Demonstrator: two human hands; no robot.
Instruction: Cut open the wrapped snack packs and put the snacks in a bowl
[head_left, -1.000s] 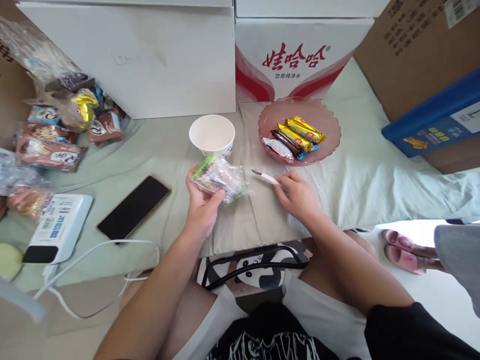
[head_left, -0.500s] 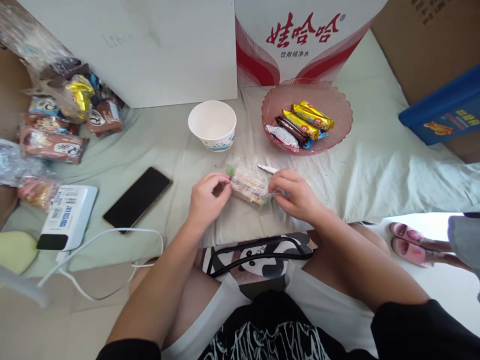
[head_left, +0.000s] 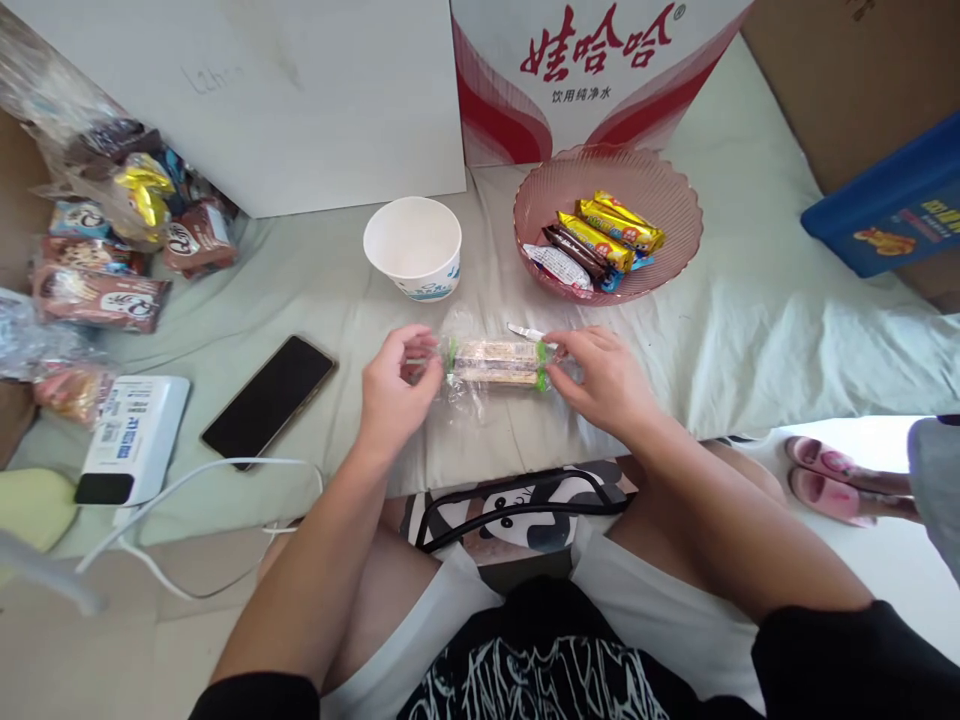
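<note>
Between my hands lies a clear-wrapped pack of snack bars [head_left: 496,362], pale and grainy with green ends, resting crosswise on the cloth. My left hand [head_left: 397,385] has thumb and curled fingers at its left end, pinching the loose clear film. At the right end, my right hand [head_left: 600,378] grips the pack's edge by the green end between thumb and fingers. Just behind the pack is a small white-and-metal tool [head_left: 526,332], partly covered by my right fingers. A white paper cup [head_left: 442,285] stands upright beyond my left hand.
A pink ribbed bowl [head_left: 684,250] holds several yellow, brown and white packets. At left are a phone [head_left: 268,402], a white device [head_left: 142,440] with a cable, and wrapped snacks [head_left: 105,298]. Boxes [head_left: 360,100] line the back. A person's slippered feet [head_left: 832,485] show at right.
The pack has turned from slanted to nearly level, and its bars and green ends show more plainly. My left hand has shifted slightly left. The view has moved a little.
</note>
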